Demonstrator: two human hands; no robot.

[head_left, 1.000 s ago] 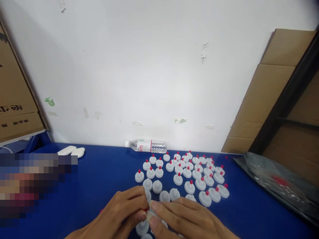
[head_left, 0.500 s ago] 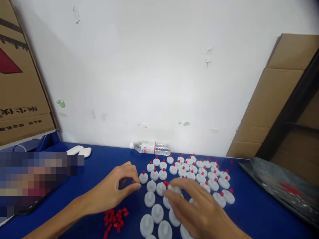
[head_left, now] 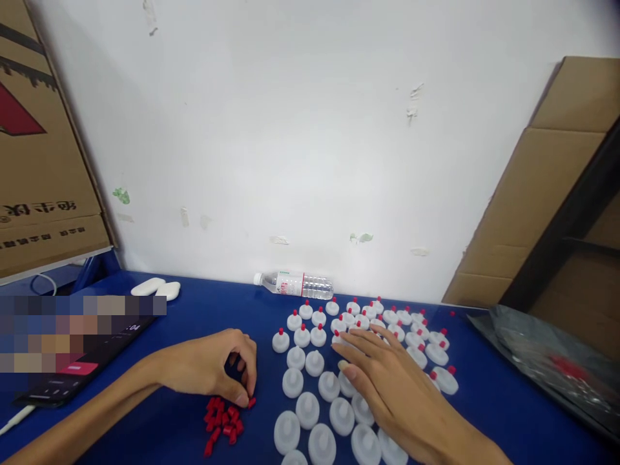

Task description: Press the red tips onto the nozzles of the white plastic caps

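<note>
My left hand (head_left: 217,365) is pinched at the tip of a small red cap (head_left: 252,402), just above a loose pile of red caps (head_left: 223,420) on the blue table. My right hand (head_left: 392,374) lies palm down with its fingers stretched out over a group of white round lids with nozzles, hiding some of them. Farther back stand many white lids with red tips, such as the red-tipped lid (head_left: 280,340). Nearer to me are lids with bare nozzles, among them the bare lid (head_left: 322,444).
A clear water bottle (head_left: 295,284) lies against the wall. At left are a phone (head_left: 92,361), partly blurred out, and a white earbud case (head_left: 167,290). A plastic bag with red pieces (head_left: 557,368) rests at right, near cardboard (head_left: 523,187).
My left hand has moved down to the red caps and pinched there. My right hand has let go of a red-tipped lid and spread flat over the lids.
</note>
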